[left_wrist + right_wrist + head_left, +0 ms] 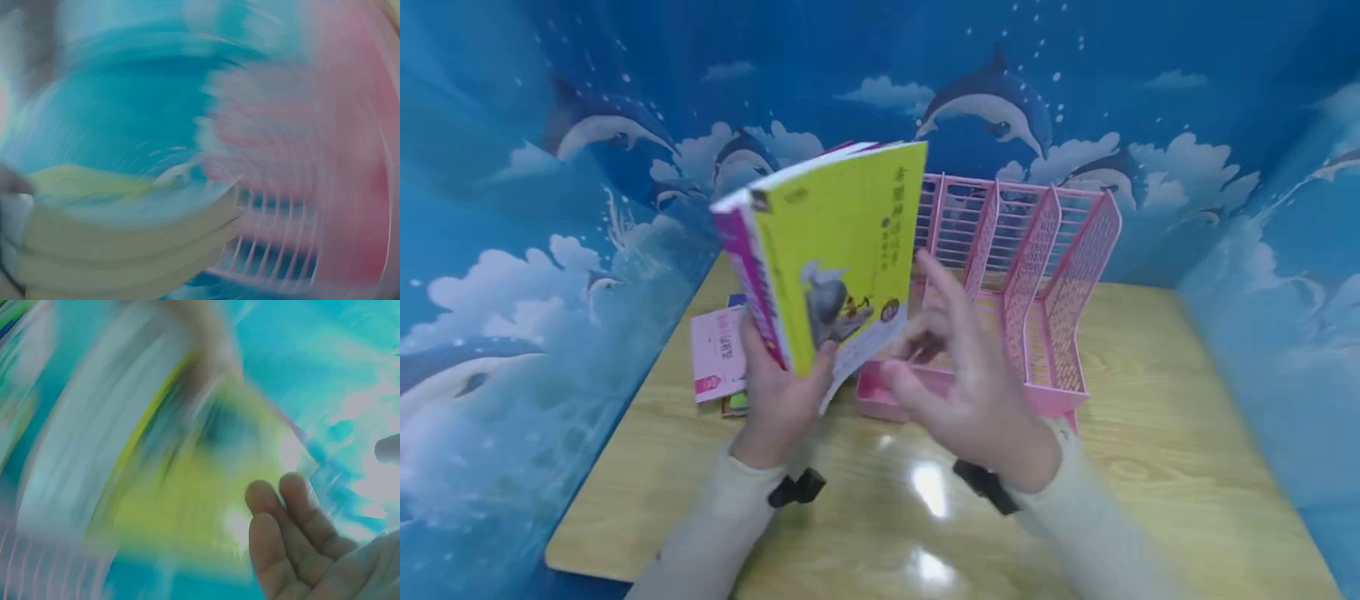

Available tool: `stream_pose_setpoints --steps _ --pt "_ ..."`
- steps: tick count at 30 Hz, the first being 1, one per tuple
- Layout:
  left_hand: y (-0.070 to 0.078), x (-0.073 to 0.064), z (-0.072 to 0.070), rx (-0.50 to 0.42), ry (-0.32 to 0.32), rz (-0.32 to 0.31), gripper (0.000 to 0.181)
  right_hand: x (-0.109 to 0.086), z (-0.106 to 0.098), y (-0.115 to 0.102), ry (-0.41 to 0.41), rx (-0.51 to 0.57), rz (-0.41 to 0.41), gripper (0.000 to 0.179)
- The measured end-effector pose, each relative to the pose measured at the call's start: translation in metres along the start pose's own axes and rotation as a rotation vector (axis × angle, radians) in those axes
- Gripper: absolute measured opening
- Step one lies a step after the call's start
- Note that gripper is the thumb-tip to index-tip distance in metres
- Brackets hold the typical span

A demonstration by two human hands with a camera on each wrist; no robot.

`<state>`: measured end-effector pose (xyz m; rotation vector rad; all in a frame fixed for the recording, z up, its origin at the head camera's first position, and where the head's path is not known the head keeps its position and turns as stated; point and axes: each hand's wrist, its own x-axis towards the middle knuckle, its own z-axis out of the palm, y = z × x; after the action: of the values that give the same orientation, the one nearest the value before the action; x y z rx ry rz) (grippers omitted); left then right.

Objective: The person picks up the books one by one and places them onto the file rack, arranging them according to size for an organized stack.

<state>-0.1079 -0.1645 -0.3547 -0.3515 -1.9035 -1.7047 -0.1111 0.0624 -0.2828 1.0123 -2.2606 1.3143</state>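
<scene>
My left hand (782,400) grips a small stack of books from below, thumb on the front cover, above the table. The front book (850,242) has a yellow-green cover with a grey animal drawing, and a purple spine shows at its left. Layered page edges (125,250) appear in the left wrist view, so several books seem held together. My right hand (970,367) is beside the books' right edge, index finger extended and the others loosely bent, holding nothing. In the right wrist view its fingers (300,531) are near the blurred yellow cover (181,512).
A pink slatted book rack (1052,275) with upright dividers stands on the wooden table (1157,433) behind my right hand. More books, a pink one (717,354) on top, lie at the left. Blue dolphin-print sheeting (865,50) surrounds the table.
</scene>
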Motion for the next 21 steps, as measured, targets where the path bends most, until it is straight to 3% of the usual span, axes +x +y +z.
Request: stream_pose_setpoints --steps 3,5,6,8,11,13,15,17,21 --pt "-0.015 0.013 -0.049 -0.310 0.012 -0.474 0.076 -0.037 -0.033 0.066 -0.095 -0.240 0.050 0.061" --pt "-0.034 0.022 -0.076 -0.509 0.028 -0.702 0.068 -0.069 -0.053 0.115 -0.209 -0.374 0.162 0.053" --pt "-0.046 0.026 -0.087 -0.602 0.033 -0.784 0.067 -0.086 -0.061 0.137 -0.264 -0.390 0.218 0.053" --pt "-0.067 0.028 -0.104 -0.696 0.047 -0.904 0.067 -0.115 -0.072 0.172 -0.328 -0.352 0.333 0.051" --pt "-0.091 0.030 -0.119 -0.787 0.031 -1.027 0.070 -0.146 -0.082 0.200 -0.287 -0.245 0.445 0.042" --pt "-0.101 0.031 -0.127 -0.814 0.011 -1.098 0.070 -0.156 -0.085 0.209 -0.235 -0.220 0.452 0.037" --pt "-0.106 0.036 -0.132 -0.778 -0.026 -1.147 0.066 -0.160 -0.089 0.212 -0.202 -0.217 0.454 0.035" --pt "-0.107 0.041 -0.136 -0.645 -0.082 -1.147 0.063 -0.158 -0.093 0.212 -0.186 -0.236 0.452 0.034" --pt "-0.104 0.053 -0.138 -0.119 -0.235 -1.097 0.067 -0.150 -0.095 0.211 -0.130 -0.250 0.493 0.046"
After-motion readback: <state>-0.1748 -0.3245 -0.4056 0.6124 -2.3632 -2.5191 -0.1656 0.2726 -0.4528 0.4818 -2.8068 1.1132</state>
